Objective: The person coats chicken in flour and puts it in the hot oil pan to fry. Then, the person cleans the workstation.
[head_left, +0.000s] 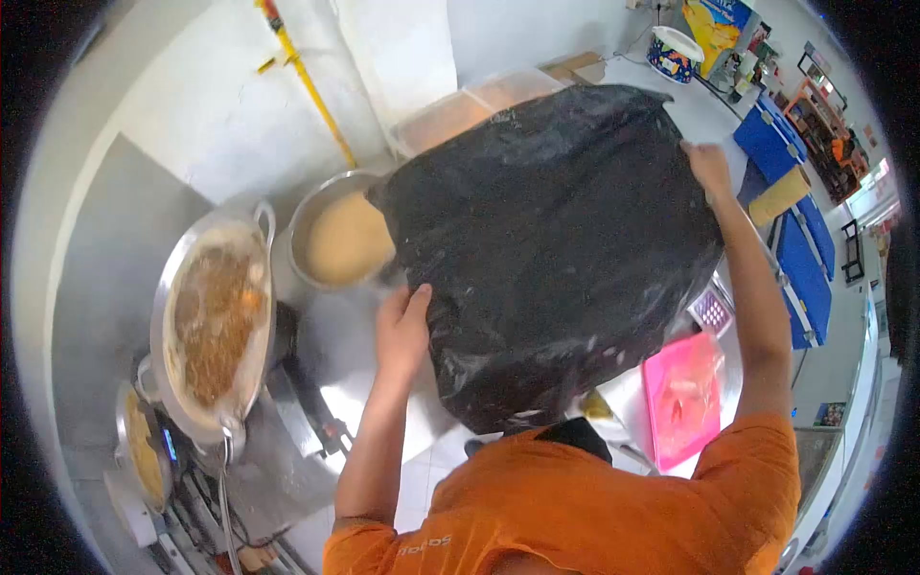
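Note:
A large black plastic sheet or bag (556,230) is spread out in front of my orange shirt, above the work surface. My left hand (403,331) grips its lower left edge, thumb on top and the other fingers mostly out of sight. At its upper right edge my right hand (707,169) is closed on the plastic. Just left of the sheet is a metal pot (300,244) with pale beige contents, partly covered by the sheet. What lies beneath the plastic is hidden.
On the left, a large pan (165,316) holds bubbling oil and brown food. A pink board (661,412) and a grater (711,312) lie at the lower right. Plastic containers (436,123) stand along the wall. Blue cooler boxes (803,273) are at the right.

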`<state>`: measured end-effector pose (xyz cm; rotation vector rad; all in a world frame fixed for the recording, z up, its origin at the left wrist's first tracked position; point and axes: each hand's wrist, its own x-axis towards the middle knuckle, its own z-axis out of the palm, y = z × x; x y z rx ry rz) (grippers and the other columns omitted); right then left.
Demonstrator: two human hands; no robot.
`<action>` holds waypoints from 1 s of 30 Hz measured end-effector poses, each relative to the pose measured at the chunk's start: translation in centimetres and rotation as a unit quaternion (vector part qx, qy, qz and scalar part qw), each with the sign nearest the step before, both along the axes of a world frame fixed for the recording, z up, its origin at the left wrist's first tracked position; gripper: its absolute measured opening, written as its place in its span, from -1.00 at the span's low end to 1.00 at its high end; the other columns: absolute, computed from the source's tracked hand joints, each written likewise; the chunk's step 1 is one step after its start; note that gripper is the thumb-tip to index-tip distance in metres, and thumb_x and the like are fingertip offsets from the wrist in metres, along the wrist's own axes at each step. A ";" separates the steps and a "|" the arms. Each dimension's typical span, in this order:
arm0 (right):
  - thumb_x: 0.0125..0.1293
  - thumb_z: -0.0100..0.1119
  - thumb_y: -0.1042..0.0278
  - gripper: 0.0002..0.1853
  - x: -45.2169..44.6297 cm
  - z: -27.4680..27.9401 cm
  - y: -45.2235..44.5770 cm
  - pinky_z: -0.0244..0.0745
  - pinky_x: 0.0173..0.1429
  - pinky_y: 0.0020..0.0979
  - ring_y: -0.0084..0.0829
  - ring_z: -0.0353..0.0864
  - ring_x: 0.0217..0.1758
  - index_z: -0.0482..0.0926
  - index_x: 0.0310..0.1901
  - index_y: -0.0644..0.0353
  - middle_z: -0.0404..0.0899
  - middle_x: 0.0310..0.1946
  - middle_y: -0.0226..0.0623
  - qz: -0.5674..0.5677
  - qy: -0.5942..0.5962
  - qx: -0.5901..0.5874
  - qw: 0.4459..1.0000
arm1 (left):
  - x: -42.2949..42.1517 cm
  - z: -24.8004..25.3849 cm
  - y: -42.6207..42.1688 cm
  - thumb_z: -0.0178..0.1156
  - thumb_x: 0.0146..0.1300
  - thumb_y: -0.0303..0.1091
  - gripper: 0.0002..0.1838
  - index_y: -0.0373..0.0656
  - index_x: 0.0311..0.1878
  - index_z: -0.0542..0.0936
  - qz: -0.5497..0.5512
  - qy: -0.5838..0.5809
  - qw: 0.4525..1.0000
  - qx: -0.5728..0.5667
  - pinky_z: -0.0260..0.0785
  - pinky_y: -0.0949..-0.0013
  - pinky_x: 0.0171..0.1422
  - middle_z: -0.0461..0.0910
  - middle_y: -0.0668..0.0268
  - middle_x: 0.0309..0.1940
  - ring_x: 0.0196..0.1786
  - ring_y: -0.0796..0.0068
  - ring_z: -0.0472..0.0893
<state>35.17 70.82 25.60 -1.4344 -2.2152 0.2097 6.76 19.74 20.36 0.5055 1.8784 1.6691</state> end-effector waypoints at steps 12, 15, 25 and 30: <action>0.19 0.18 0.35 -0.63 -25.0 -5.7 29.8 0.44 0.19 -0.17 0.06 0.59 0.10 0.62 -0.01 0.37 0.63 -0.06 0.18 0.148 0.141 0.077 0.976 | -18.3 -0.8 28.0 0.14 0.45 -0.15 -0.63 -0.28 0.08 0.54 -0.062 0.010 0.995 -0.077 0.41 0.40 -0.29 0.57 0.32 -0.24 -0.23 0.51 0.56; 0.25 0.16 0.26 -0.62 -29.0 -8.5 35.4 0.43 0.20 -0.17 0.05 0.60 0.10 0.62 0.04 0.30 0.66 -0.05 0.09 0.156 0.101 0.026 0.982 | -20.6 -2.4 30.7 0.13 0.47 -0.21 -0.69 -0.26 0.07 0.55 -0.055 -0.055 0.996 0.033 0.43 0.42 -0.22 0.61 0.32 -0.20 -0.22 0.53 0.56; 0.41 0.12 -0.05 -0.52 -23.9 -4.8 24.7 0.34 0.32 -0.18 -0.24 0.55 0.17 0.48 0.20 0.09 0.52 0.13 -0.03 -0.015 0.083 0.074 0.994 | -20.6 -2.0 31.6 0.20 0.42 -0.09 -0.68 -0.17 -0.03 0.56 -0.048 -0.055 0.997 -0.029 0.44 0.49 -0.17 0.60 0.35 -0.22 -0.22 0.59 0.55; 0.27 0.26 -0.03 -0.58 -8.9 -12.7 2.6 0.51 0.10 -0.26 -0.14 0.68 -0.05 0.60 0.00 0.12 0.69 -0.17 -0.10 0.045 0.124 -0.050 0.990 | -18.2 -1.1 28.8 0.19 0.43 -0.16 -0.71 -0.24 -0.11 0.51 0.095 0.231 0.963 -0.100 0.42 0.52 -0.29 0.54 0.31 -0.29 -0.29 0.59 0.52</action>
